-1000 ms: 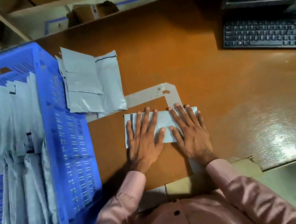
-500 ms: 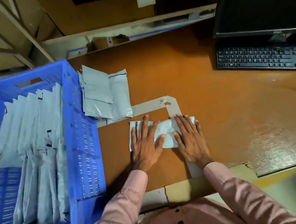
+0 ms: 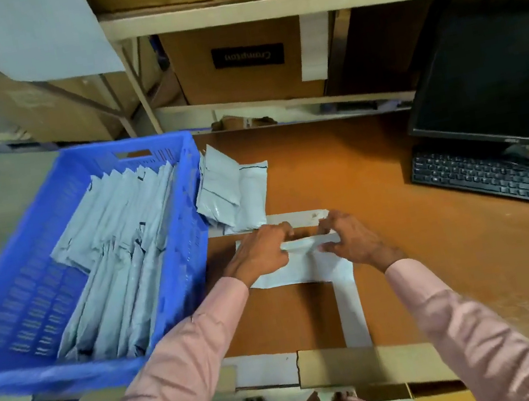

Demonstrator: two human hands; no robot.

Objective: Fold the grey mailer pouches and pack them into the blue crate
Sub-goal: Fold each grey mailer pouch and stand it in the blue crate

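Head view, only one we've got. Both hands on the pouch (image 3: 301,265), flat on the desk (image 3: 374,183) dead centre, just beside the crate (image 3: 186,219). Left hand (image 3: 257,253) has fingers curled over the pouch's far edge, thumb tucked under near the middle. Right hand (image 3: 349,239) mirrors it, fingers hooked round the same raised edge. So both are clamped on the pouch, pinching that far lip, which looks lifted off the desk while the near part lies flat.

Step in hand, by my read: bringing the far edge over toward the body for a fold. To do it well, keep both pinches level so the crease runs straight, line up the side edges before pressing, then flatten w/ palms from the middle out so no air stays trapped. Slick plastic, it'll likely spring back if the crease isn't pressed hard.

The crate already holds rows of folded pouches on edge, packed toward its right side, w/ room at the left. A stack (image 3: 234,191) of unfolded ones lies against the crate's right wall, beyond the hands. Keyboard (image 3: 487,172) well apart, far right.
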